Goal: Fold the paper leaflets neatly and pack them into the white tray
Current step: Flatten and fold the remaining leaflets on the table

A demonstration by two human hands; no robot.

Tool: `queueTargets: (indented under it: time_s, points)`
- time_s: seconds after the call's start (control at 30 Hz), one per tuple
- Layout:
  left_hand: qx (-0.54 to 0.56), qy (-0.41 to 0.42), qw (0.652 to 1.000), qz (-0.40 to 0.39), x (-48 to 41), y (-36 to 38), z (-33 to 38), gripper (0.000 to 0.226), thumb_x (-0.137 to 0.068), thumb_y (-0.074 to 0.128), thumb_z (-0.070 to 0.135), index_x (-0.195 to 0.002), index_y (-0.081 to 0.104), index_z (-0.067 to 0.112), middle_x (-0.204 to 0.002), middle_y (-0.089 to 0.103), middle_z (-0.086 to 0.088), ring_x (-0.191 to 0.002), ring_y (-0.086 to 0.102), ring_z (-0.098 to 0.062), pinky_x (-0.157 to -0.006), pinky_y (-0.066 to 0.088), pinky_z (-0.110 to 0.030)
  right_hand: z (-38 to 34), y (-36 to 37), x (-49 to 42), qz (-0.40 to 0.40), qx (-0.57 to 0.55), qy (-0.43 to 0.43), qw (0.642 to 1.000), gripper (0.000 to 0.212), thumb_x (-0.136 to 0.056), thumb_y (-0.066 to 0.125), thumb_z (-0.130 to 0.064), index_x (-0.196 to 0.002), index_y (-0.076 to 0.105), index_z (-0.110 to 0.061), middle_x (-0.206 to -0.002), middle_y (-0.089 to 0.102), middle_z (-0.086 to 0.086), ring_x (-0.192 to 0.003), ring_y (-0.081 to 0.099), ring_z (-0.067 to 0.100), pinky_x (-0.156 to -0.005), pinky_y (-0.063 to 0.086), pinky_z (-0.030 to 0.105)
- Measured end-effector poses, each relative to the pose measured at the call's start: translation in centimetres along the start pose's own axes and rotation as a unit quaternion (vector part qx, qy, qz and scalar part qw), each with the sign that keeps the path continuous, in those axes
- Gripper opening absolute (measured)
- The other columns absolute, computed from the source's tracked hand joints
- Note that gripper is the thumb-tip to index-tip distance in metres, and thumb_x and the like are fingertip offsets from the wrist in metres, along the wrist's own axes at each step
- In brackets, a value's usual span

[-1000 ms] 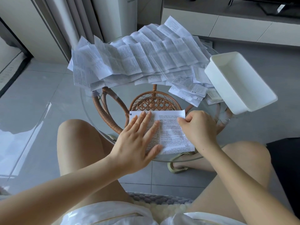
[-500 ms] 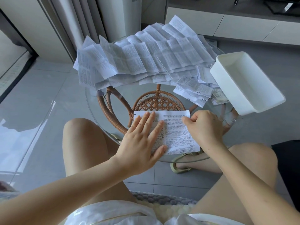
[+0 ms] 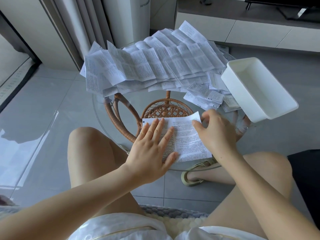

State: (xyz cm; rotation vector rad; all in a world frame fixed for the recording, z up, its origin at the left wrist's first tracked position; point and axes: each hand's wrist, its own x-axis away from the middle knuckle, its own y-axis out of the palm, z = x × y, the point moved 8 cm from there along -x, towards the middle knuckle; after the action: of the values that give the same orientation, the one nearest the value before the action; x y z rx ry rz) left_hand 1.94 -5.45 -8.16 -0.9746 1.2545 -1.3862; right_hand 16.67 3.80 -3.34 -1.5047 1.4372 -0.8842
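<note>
One printed paper leaflet (image 3: 187, 141) lies on the near part of the round glass table (image 3: 97, 108). My left hand (image 3: 152, 149) presses flat on its left half with straight fingers. My right hand (image 3: 216, 134) pinches the leaflet's far right corner and lifts it off the glass. A large pile of unfolded leaflets (image 3: 152, 64) covers the far side of the table. Some small folded leaflets (image 3: 204, 96) lie to the right of centre. The white tray (image 3: 242, 94) stands at the table's right edge with nothing visible inside it.
A rattan table base (image 3: 166, 110) shows through the glass. My knees sit on both sides under the table, and a sandalled foot (image 3: 194, 175) rests on the grey tiled floor. A curtain and white cabinets stand behind the table.
My right hand has taken the leaflet's far right corner and raised it off the table. My left hand stays flat on the left half.
</note>
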Motion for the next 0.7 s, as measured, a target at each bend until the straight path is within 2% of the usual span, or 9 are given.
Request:
queueTargets:
  time_s: [0.07,0.1,0.17,0.23,0.3,0.4,0.57,0.7]
  points:
    - [-0.004,-0.017,1.000,-0.011,-0.2,0.3,0.1,0.075,-0.094,0.009,0.062,-0.152,0.021,0.016,-0.157,0.015,-0.019,-0.147,0.008,-0.032,-0.118,0.016,-0.050,-1.3,-1.3,0.9,0.063,0.011,-0.055,0.996,0.024,-0.090,0.060,-0.028,-0.106,0.060,-0.009,-0.106,0.061,0.010,-0.096,0.058,0.034,-0.073,0.038,0.035]
    - [-0.003,-0.027,1.000,-0.014,-0.3,0.4,0.1,0.075,-0.094,0.008,0.063,-0.152,0.020,0.016,-0.157,0.013,-0.019,-0.147,0.007,-0.032,-0.118,0.015,-0.050,-2.3,-2.2,1.6,0.111,0.027,-0.098,0.989,0.025,-0.088,0.060,-0.024,-0.108,0.061,-0.008,-0.109,0.061,0.012,-0.098,0.058,0.036,-0.080,0.041,0.038]
    - [0.003,-0.046,0.999,-0.017,-0.5,0.5,0.2,0.076,-0.093,0.006,0.063,-0.153,0.019,0.017,-0.157,0.010,-0.018,-0.147,0.005,-0.031,-0.119,0.013,-0.049,-3.8,-3.1,3.5,0.184,0.071,-0.170,0.966,0.029,-0.083,0.059,-0.022,-0.108,0.063,-0.008,-0.114,0.062,0.014,-0.104,0.058,0.035,-0.099,0.035,0.047]
    - [0.005,-0.058,0.998,-0.017,-0.7,0.5,0.5,0.080,-0.090,-0.004,0.065,-0.153,0.012,0.019,-0.158,0.001,-0.015,-0.147,-0.002,-0.029,-0.120,0.004,-0.047,-4.1,-2.2,4.9,0.171,0.088,-0.197,0.961,0.034,-0.081,0.060,-0.026,-0.112,0.063,-0.011,-0.125,0.058,0.015,-0.116,0.054,0.035,-0.109,0.025,0.056]
    - [0.006,-0.060,0.998,-0.018,-0.7,0.3,0.7,0.082,-0.085,-0.013,0.067,-0.152,0.001,0.022,-0.157,-0.007,-0.013,-0.147,-0.011,-0.026,-0.120,-0.005,-0.044,-3.5,-0.4,6.2,0.126,0.096,-0.193,0.968,0.042,-0.077,0.061,-0.030,-0.116,0.062,-0.015,-0.134,0.051,0.017,-0.126,0.046,0.037,-0.110,0.018,0.062]
    - [0.000,-0.064,0.998,-0.029,-0.5,0.2,0.5,0.081,-0.081,-0.015,0.068,-0.149,-0.010,0.024,-0.158,-0.014,-0.011,-0.144,-0.021,-0.021,-0.119,-0.012,-0.041,-1.8,2.0,7.3,0.075,0.102,-0.158,0.979,0.045,-0.079,0.054,-0.034,-0.120,0.061,-0.018,-0.139,0.046,0.021,-0.130,0.041,0.041,-0.106,0.018,0.068]
    - [-0.023,-0.061,0.996,-0.061,-0.6,0.4,0.4,0.090,-0.076,-0.016,0.073,-0.151,-0.013,0.025,-0.158,-0.017,-0.012,-0.145,-0.021,-0.023,-0.119,-0.008,-0.044,-0.2,2.1,7.2,0.078,0.086,-0.115,0.987,0.050,-0.080,0.055,-0.039,-0.126,0.059,-0.020,-0.139,0.045,0.023,-0.128,0.043,0.041,-0.106,0.021,0.067]
    - [-0.036,-0.059,0.994,-0.080,-0.9,0.7,0.6,0.092,-0.072,-0.019,0.075,-0.150,-0.018,0.026,-0.157,-0.022,-0.011,-0.144,-0.023,-0.024,-0.119,-0.006,-0.045,2.5,1.3,6.7,0.075,0.067,-0.080,0.992,0.052,-0.083,0.046,-0.043,-0.128,0.057,-0.021,-0.139,0.045,0.023,-0.126,0.045,0.044,-0.102,0.024,0.069]
